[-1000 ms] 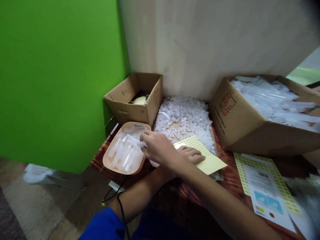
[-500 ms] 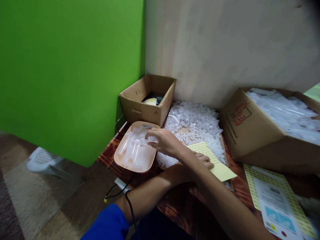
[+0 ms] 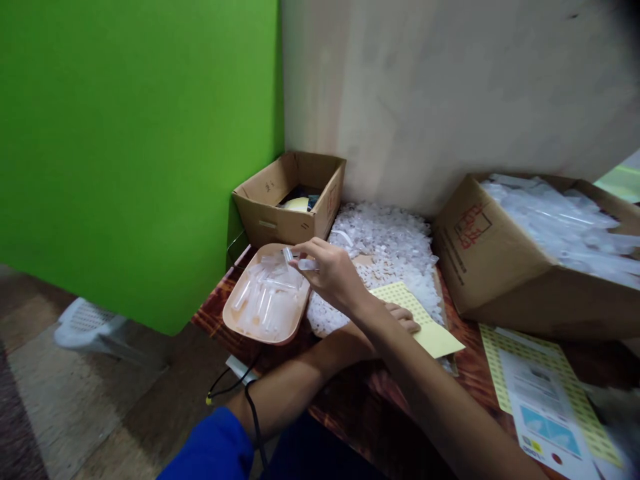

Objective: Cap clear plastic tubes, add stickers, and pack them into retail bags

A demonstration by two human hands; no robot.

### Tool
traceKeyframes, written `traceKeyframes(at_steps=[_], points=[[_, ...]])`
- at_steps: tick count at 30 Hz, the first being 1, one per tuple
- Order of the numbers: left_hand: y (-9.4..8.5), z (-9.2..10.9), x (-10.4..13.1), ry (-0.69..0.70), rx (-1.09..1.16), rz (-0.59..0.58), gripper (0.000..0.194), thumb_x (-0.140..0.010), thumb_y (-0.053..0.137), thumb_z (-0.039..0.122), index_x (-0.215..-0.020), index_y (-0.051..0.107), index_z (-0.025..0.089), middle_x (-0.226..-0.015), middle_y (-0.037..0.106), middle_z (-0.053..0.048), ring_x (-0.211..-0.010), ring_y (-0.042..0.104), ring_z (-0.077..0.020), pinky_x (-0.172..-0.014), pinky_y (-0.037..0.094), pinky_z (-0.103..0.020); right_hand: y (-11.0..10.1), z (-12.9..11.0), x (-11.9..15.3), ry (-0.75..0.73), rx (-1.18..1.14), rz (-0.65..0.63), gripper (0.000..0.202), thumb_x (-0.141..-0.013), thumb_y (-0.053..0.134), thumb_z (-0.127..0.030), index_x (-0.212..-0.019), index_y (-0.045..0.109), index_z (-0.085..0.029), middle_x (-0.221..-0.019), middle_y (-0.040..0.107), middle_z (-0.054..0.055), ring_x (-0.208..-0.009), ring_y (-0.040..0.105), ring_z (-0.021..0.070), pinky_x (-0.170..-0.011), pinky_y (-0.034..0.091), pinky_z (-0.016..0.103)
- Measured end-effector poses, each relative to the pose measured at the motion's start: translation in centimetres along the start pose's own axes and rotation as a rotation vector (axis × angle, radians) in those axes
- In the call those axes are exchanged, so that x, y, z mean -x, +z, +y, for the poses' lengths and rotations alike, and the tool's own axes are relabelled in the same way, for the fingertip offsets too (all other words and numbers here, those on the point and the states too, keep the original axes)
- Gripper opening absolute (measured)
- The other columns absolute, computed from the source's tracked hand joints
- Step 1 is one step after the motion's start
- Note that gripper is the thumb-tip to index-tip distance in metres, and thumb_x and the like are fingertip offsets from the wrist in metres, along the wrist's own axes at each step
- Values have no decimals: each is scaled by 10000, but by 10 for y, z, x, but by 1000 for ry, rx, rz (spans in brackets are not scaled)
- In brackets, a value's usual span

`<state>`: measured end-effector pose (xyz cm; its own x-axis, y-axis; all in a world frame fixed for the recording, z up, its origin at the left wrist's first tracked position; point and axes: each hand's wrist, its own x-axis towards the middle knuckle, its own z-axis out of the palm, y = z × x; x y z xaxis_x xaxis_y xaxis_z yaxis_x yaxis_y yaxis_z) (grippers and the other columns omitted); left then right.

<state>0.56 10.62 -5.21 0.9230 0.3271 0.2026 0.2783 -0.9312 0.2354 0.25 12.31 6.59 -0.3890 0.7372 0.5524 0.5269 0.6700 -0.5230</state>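
My right hand [image 3: 330, 270], crossed over my left forearm, pinches a small clear plastic tube [image 3: 289, 256] at its fingertips. A second clear tube [image 3: 309, 265] pokes out from the same hand. Just below and left of it is a peach-coloured plastic tray [image 3: 231, 328] with many clear tubes [image 3: 267, 303] lying in it. My left hand [image 3: 400, 316] lies with its fingers flat on a yellow sheet of small stickers [image 3: 435, 333]; part of that hand is hidden behind my right forearm.
Under the sheet spreads a heap of small translucent plastic pieces [image 3: 390, 227]. Behind the tray stands an open cardboard box [image 3: 273, 223]. A tilted carton [image 3: 495, 267] full of clear tubes is at right, near another sticker sheet [image 3: 493, 363] with a printed card [image 3: 540, 400]. A green panel [image 3: 140, 147] borders the left.
My right hand has lifted out of the tray, up and slightly right, with clear tubes now showing in its fingers. My left hand stays on the yellow sheet. The view has shifted slightly.
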Motion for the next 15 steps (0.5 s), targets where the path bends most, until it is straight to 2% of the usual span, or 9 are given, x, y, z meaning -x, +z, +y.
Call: traceKeyframes(at_steps=[2, 4, 6, 8, 11, 15], points=[[-2, 0, 0, 20, -5, -1, 298, -984, 451, 232, -1254, 576, 228, -1366, 583, -74, -1274, 517, -215, -1080, 385, -364, 3, -5, -3, 6, 111, -126, 130, -874, 676, -110, -973, 733, -172, -991, 718, 67, -862, 670, 183, -751, 462, 259], [-3, -1, -1, 20, -25, -11, 291, -993, 455, 245, -1258, 573, 226, -1365, 585, -86, -1273, 524, -219, -1070, 392, -367, 12, -11, -7, -17, 227, -310, 102, -862, 670, -122, -912, 743, -174, -971, 737, 76, -879, 684, 206, -737, 467, 268], [-4, -1, -3, 14, -52, -28, 291, -1000, 466, 262, -1268, 572, 225, -1362, 591, -93, -1263, 536, -222, -1049, 407, -360, 25, -17, -13, -17, 336, -453, 112, -872, 650, -165, -915, 753, -155, -965, 752, 116, -895, 700, 244, -728, 481, 291], [-5, -2, -4, 11, -72, -54, 310, -1004, 476, 283, -1295, 564, 221, -1371, 592, -95, -1262, 539, -226, -1029, 418, -354, 39, -21, -19, 19, 413, -524, 160, -865, 632, -169, -947, 761, -122, -974, 755, 164, -898, 712, 274, -728, 495, 312], [-6, -3, -5, 14, -80, -83, 342, -1003, 494, 319, -1326, 545, 218, -1390, 585, -86, -1267, 536, -226, -1005, 423, -349, 53, -22, -28, 99, 387, -538, 193, -814, 646, -160, -954, 766, -100, -981, 755, 192, -905, 715, 284, -722, 496, 306], [-4, -5, -5, 11, -71, -81, 316, -1014, 469, 319, -1311, 539, 234, -1393, 579, -77, -1277, 525, -205, -1024, 394, -336, 49, -12, -37, 376, 6, -382, 274, -879, 594, -335, -802, 748, -122, -825, 753, 125, -734, 694, 215, -601, 451, 255]])
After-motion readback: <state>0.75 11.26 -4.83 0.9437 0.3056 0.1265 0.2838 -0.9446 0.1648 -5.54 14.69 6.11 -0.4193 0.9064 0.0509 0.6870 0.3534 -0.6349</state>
